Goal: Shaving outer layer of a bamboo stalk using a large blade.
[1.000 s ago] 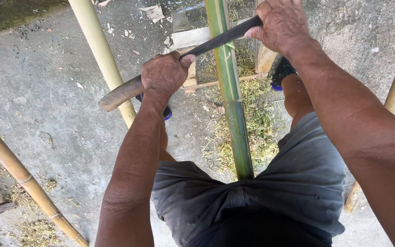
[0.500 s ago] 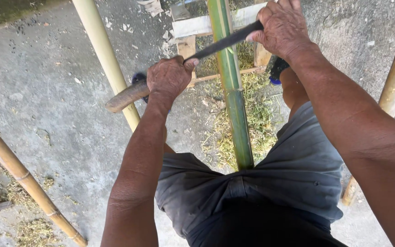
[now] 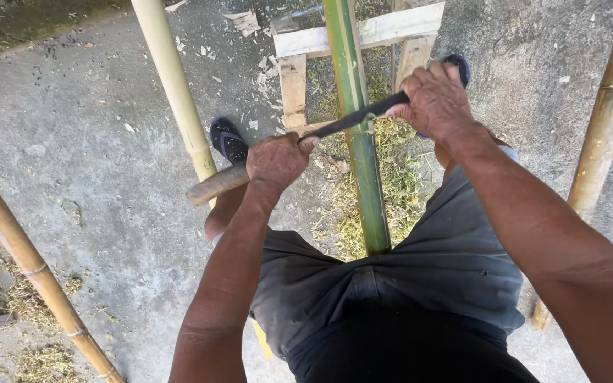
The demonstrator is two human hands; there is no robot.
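A green bamboo pole (image 3: 358, 142) runs from between my legs away from me over a wooden frame (image 3: 384, 32). A dark blade (image 3: 349, 120) lies across the pole. My left hand (image 3: 277, 159) is shut on the blade's wooden handle (image 3: 216, 184), left of the pole. My right hand (image 3: 434, 99) is shut on the blade's far end, right of the pole. Green shavings (image 3: 399, 188) lie on the ground around the pole.
Yellow bamboo poles lie on the concrete: one at the upper left (image 3: 175, 85), one at the lower left (image 3: 30, 262), others at the right edge (image 3: 608, 120). My feet wear dark sandals (image 3: 227, 140). Wood chips (image 3: 246, 21) are scattered near the frame.
Both hands and the blade have slid along the green pole toward me. The view has tilted so that more of the wooden frame and my sandals show.
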